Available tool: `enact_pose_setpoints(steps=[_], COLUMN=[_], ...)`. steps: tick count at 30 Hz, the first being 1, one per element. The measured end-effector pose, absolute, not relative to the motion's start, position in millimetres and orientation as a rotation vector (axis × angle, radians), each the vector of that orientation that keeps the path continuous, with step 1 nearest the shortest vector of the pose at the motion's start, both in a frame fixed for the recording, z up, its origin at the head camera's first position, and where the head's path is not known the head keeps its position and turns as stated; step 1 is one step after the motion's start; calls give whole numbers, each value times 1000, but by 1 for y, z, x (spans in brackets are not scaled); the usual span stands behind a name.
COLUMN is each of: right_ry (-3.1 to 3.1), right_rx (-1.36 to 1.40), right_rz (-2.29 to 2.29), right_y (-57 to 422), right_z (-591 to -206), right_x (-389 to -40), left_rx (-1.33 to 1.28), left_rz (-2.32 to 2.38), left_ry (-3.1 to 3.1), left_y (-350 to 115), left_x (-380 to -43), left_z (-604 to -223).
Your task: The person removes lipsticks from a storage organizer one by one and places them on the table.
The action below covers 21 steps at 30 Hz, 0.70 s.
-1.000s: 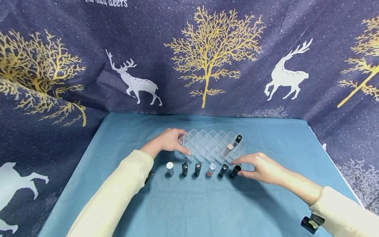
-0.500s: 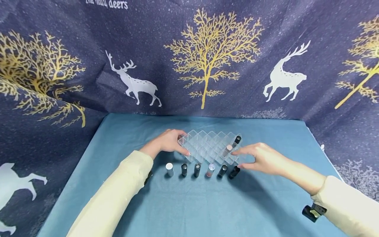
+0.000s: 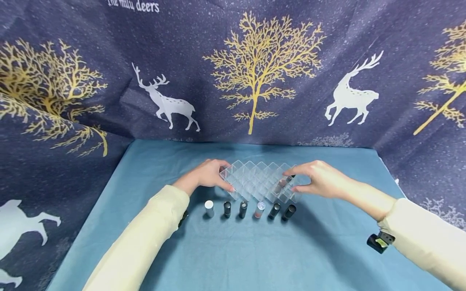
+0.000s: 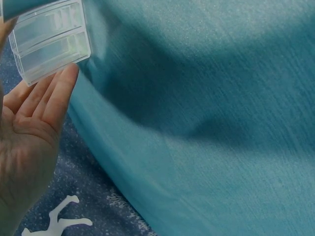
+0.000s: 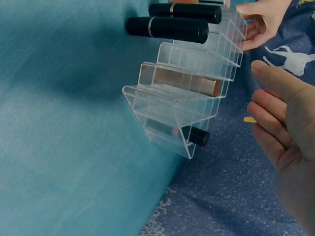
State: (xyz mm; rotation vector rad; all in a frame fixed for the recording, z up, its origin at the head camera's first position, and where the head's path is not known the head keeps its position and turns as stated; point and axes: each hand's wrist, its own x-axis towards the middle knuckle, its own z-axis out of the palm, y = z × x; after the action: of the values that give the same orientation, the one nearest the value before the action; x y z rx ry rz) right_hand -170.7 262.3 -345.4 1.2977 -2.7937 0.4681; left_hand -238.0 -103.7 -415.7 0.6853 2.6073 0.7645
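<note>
A clear acrylic lipstick organizer (image 3: pixel 251 182) with diamond-shaped slots stands on the blue cloth. My left hand (image 3: pixel 208 173) grips its left end, thumb at the front corner and fingers round the back. In the right wrist view, a lipstick with a pinkish-brown cap (image 5: pixel 210 87) and a black-capped lipstick (image 5: pixel 199 136) sit in slots near the right end. My right hand (image 3: pixel 324 178) hovers over that end, thumb and forefinger spread, nothing between them. From the head, its fingers partly cover the black-capped lipstick.
In front of the organizer, several lipsticks stand in a row, from a white tube (image 3: pixel 209 209) at the left, past a clear-capped one (image 3: pixel 259 209), to a black tube (image 3: pixel 289 212) at the right. A dark curtain (image 3: pixel 225 81) with deer and trees hangs behind the blue cloth (image 3: pixel 233 250).
My right hand has moved away from the rightmost black tube, back and up over the organizer's right end. The left hand keeps its hold, and the row of lipsticks stays put.
</note>
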Motion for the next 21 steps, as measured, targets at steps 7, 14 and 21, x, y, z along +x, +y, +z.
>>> enact_pose_setpoints(steps=[7,14,21], right_ry=[-2880,-2900,-2921], right_rx=[1238,1221,1193], right_rz=[481,483,497], right_y=[259,258,259], right_z=[-354,-363,-374], right_x=[-178,-186,-192], left_rx=[693,706,697], left_rz=[754,760,750], left_ry=[2610,2613,2608], left_y=[-104,-104,-105], left_x=[-239,-239,-239], left_z=[-417,-418,-416])
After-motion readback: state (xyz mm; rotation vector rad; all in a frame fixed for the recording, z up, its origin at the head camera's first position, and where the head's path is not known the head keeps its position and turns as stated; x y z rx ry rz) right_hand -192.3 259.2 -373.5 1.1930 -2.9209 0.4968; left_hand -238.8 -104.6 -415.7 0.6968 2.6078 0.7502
